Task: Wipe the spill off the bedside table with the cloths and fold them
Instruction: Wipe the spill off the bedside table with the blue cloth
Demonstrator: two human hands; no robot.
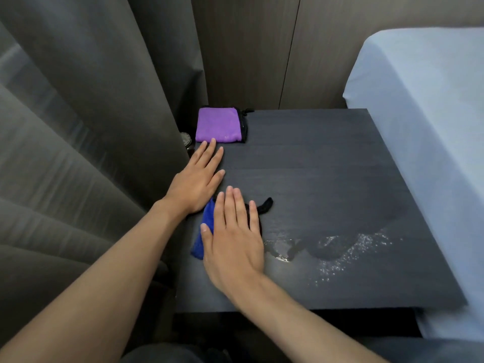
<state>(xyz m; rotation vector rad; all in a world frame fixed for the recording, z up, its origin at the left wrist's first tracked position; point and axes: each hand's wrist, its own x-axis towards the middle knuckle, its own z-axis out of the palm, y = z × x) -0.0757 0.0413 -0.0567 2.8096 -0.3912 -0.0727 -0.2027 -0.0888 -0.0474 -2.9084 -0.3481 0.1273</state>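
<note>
- Desk (pixel 327 163): a dark wood-grain top is seen, flanked by a grey curtain (pixel 86 121) at 9 o'clock and a pale blue bed (pixel 424 127) at 3 o'clock.
- Spill (pixel 337 247): a glistening wet patch is spread over the desk toward 4 o'clock, just beside the right hand.
- Purple cloth (pixel 218 124): it is laid folded, with a black edge, at the desk's 11 o'clock corner.
- Blue cloth (pixel 205 226): it is pressed flat to the desk at 8 o'clock, mostly hidden under the right hand; a black loop (pixel 265 204) is seen sticking out at its 2 o'clock side.
- Left hand (pixel 200 179): its grip is open, fingers flat on the desk, fingertips touching the purple cloth's near edge.
- Right hand (pixel 233 237): its grip is open, palm laid flat on the blue cloth, nothing clasped.
</note>
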